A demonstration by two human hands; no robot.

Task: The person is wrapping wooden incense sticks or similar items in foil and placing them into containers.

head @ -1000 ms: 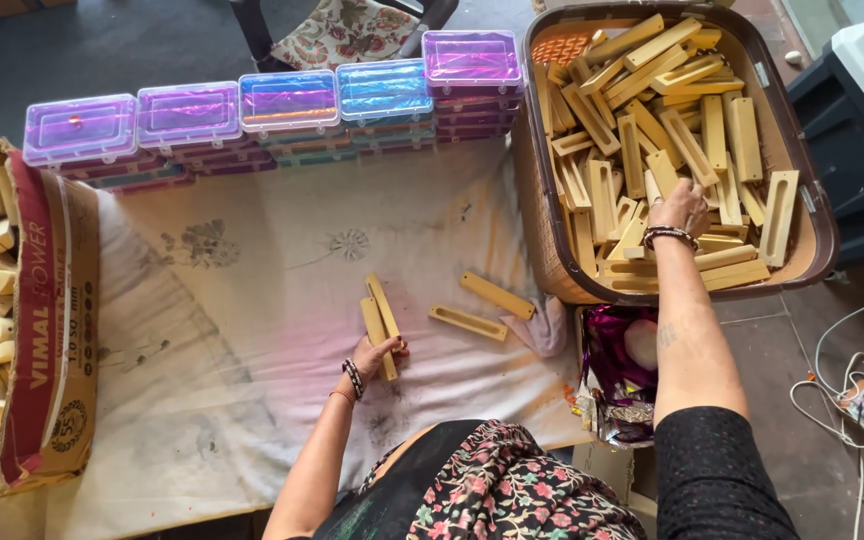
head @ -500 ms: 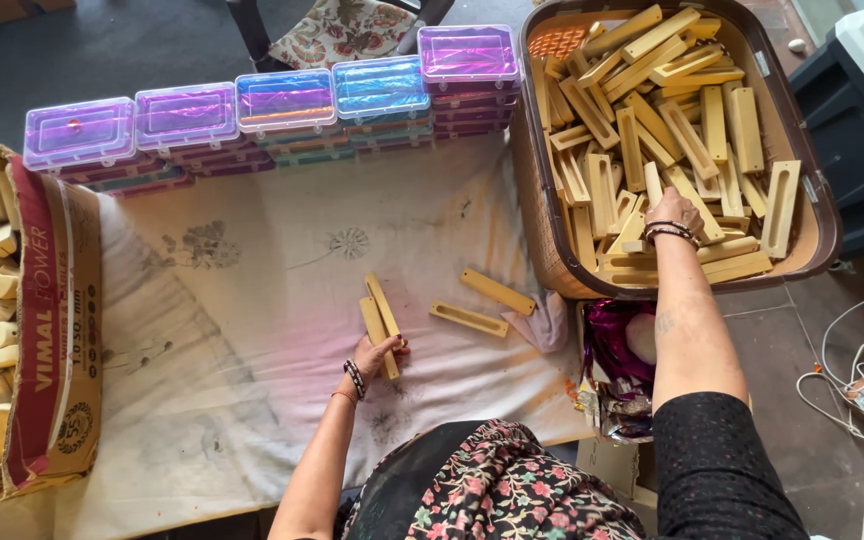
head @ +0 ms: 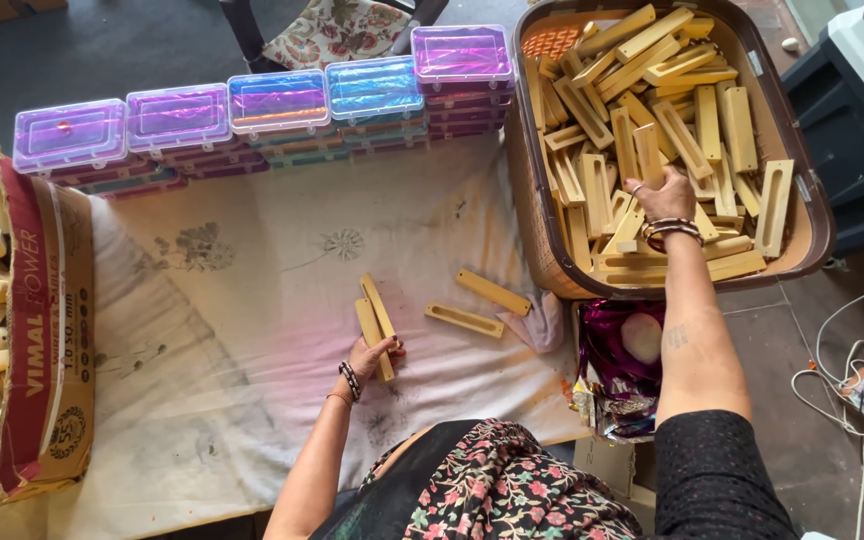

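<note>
Home workshop: wooden pieces (head: 652,100), stacked boxes (head: 277,105)

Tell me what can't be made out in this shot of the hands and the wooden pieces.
Head view only:
- Right hand: its fingertips are buried among the wooden pieces in the brown tub, so the grip is unclear.
- Left hand: the palm covers the lower ends of the two wooden pieces.
- Cardboard box: cut off by the left edge.
- Stacked plastic cases: contents too small to tell.
</note>
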